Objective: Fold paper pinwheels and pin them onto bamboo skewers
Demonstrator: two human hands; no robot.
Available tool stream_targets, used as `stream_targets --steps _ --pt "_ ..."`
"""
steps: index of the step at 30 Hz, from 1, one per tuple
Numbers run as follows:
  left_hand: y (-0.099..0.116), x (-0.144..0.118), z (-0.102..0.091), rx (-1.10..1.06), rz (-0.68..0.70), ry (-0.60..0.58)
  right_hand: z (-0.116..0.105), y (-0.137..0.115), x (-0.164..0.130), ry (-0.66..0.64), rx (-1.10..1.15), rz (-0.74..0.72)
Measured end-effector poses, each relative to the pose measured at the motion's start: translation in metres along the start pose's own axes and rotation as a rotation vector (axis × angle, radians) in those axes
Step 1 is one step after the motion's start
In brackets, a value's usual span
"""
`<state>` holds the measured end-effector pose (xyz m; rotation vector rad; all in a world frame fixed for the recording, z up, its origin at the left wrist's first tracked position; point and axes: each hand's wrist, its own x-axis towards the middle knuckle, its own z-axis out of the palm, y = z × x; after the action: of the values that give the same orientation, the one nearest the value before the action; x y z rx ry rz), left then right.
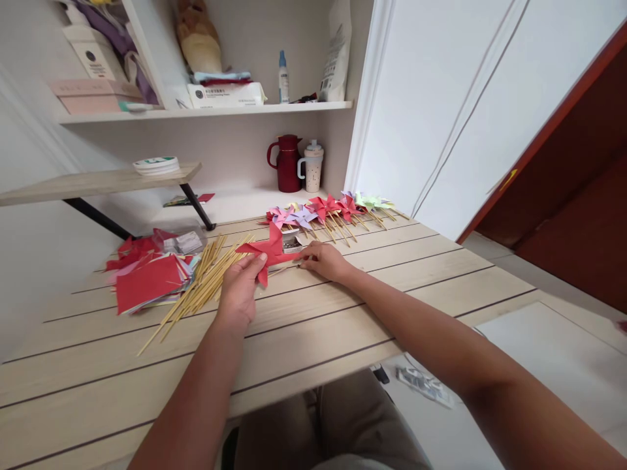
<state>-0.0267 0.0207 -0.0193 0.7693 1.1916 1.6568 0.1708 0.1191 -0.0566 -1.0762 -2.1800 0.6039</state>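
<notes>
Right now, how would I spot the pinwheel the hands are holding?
Look at the wooden table, near its middle, beside the bundle of bamboo sticks. The red pinwheel sits between the left hand and right hand; unlike the finished row behind, it lies apart.

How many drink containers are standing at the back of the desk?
2. A dark red jug stands against the back wall, and a speckled cream mug with a lid stands beside it on its right, apparently touching it. Nothing seems hidden.

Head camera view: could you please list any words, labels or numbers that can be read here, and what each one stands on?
None can be read.
White packet on the shelf: dark print, blurred.
White box: round logo, print too small.
Spray bottle: label too small.
White bag: print blurred.
</notes>
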Motion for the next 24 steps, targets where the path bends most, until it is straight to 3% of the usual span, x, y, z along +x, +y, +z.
stream_targets --steps 24 --pt "-0.0021 0.0032 -0.0049 0.051 0.001 0.019 0.0020 -0.0024 0.0041 -0.028 -0.022 0.001"
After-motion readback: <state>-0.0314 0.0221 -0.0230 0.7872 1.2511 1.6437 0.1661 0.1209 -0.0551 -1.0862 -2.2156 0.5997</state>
